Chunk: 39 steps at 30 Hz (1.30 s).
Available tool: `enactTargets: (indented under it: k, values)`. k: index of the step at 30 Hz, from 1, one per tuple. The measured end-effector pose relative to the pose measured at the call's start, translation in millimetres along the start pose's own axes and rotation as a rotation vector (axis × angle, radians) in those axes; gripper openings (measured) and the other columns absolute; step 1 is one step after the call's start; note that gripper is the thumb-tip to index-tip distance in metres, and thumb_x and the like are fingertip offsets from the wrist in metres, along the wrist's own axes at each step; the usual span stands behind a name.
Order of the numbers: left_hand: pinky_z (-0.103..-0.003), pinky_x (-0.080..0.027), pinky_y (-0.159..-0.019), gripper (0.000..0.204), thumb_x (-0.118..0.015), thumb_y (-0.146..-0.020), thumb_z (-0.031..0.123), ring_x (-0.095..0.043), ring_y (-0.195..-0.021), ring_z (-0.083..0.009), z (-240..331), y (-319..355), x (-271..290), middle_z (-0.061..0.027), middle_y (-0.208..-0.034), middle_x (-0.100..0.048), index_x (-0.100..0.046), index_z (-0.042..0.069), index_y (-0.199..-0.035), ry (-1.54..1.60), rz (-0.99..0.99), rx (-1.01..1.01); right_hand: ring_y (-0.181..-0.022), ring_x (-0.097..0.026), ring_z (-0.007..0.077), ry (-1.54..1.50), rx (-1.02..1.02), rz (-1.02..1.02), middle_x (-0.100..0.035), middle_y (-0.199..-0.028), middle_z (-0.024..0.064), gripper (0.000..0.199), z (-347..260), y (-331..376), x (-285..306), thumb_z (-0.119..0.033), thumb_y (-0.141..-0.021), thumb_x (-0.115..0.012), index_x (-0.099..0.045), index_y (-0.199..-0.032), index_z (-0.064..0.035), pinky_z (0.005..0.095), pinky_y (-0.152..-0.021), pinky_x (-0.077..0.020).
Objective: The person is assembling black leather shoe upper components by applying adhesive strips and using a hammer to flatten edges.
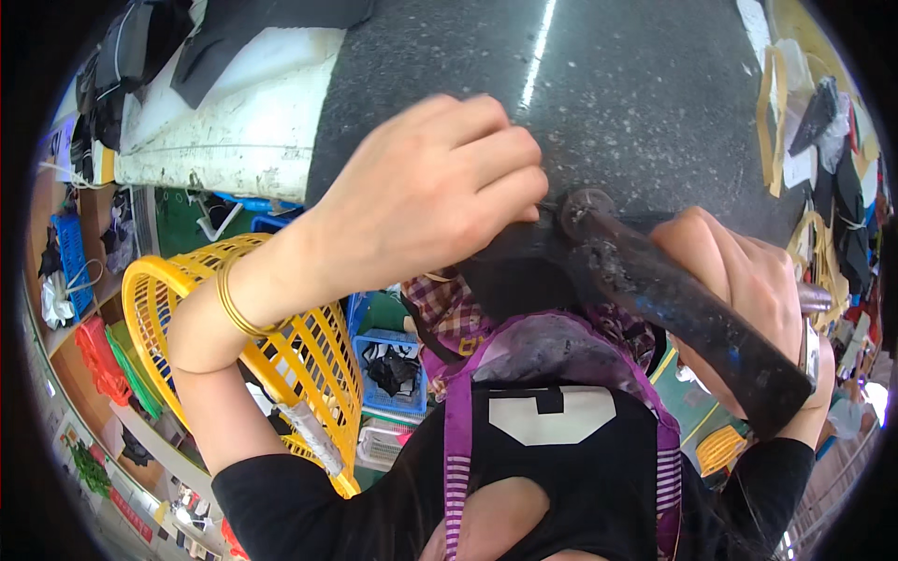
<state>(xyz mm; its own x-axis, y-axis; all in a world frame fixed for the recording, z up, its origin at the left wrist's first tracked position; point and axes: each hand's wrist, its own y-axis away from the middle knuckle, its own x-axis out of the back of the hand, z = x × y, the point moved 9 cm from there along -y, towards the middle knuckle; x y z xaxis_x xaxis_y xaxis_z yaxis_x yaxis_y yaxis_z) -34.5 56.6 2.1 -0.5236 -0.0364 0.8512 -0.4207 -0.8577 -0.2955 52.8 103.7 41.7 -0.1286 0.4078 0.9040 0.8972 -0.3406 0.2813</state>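
Observation:
My right hand (744, 271) is closed round a dark, worn hammer (687, 304), whose round face points toward the middle of the bench. A short metallic end sticks out on the far side of that fist. My left hand (440, 178) is closed just left of the hammer's face, with its fingertips curled down and mostly hidden. Whatever it pinches cannot be made out. Below both hands lies black material (514, 271) at the near edge of the dark speckled worktop (636, 103).
A yellow plastic basket (327, 374) stands at my left elbow. Behind it is a blue crate (393, 397) holding black scraps. Black sheets (271, 19) lie on a white table (234, 112) at the far left. Cut pieces and plastic bags (814, 112) line the right side.

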Motion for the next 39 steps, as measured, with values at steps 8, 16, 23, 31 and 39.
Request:
enactTargets:
  k: [8, 16, 23, 31, 39]
  values:
    - [-0.033, -0.041, -0.074, 0.03, -0.071, -0.065, 0.007, -0.059, -0.086, -0.022, 2.5, 31.1, -1.4, -0.0027, -0.091, -0.062, -0.067, 0.008, -0.095, 0.025, 0.195, 0.183, -0.071, -0.06, 0.0334, -0.071, -0.004, -0.012, -0.058, -0.078, 0.0119, 0.018, 9.0, -5.9, 0.2, -0.01, -0.075, -0.066, -0.054, -0.087, -0.0042, 0.039, -0.063, -0.0446]
    - [-0.034, -0.041, -0.074, 0.036, -0.059, -0.059, 0.014, -0.058, -0.086, -0.0201, 22.3, 18.1, -1.1, -0.005, -0.094, -0.063, -0.066, 0.003, -0.093, -0.141, 0.102, 0.095, -0.071, -0.061, 0.0307, -0.037, -0.005, 0.001, -0.061, -0.08, 0.0111, 0.015, 13.9, -12.4, -0.6, -0.008, -0.074, -0.066, -0.06, -0.088, -0.006, 0.0347, -0.062, -0.0463]
    - [-0.029, -0.039, -0.069, 0.017, -0.061, -0.063, 0.015, -0.051, -0.075, -0.0143, 31.8, 19.2, -3.1, 0.0, -0.085, -0.055, -0.063, 0.006, -0.076, -0.281, 0.11, 0.034, -0.066, -0.06, 0.0295, -0.128, -0.018, 0.058, -0.058, -0.075, 0.0103, 0.018, 12.5, -20.6, 0.9, -0.012, -0.071, -0.067, -0.058, -0.084, -0.0045, 0.0354, -0.06, -0.0452]
    - [-0.032, -0.036, -0.07, 0.019, -0.068, -0.071, 0.018, -0.05, -0.08, -0.0183, -2.5, 27.5, 5.8, -0.0002, -0.087, -0.054, -0.058, 0.011, -0.085, -0.128, 0.173, 0.33, -0.066, -0.057, 0.0333, -0.269, 0.256, -0.177, -0.054, -0.072, 0.0132, 0.017, 3.0, -36.3, 10.1, -0.013, -0.076, -0.061, -0.054, -0.087, -0.0022, 0.0367, -0.058, -0.0436]
    - [-0.033, -0.037, -0.068, 0.015, -0.066, -0.075, 0.013, -0.05, -0.082, -0.0222, 7.7, 16.9, 4.2, -0.0035, -0.085, -0.053, -0.057, 0.008, -0.087, -0.078, 0.092, 0.337, -0.06, -0.059, 0.0312, -0.176, 0.419, 0.06, -0.053, -0.069, 0.0118, 0.015, -1.2, -26.0, 12.4, -0.012, -0.08, -0.058, -0.048, -0.09, -0.0045, 0.0399, -0.05, -0.046]
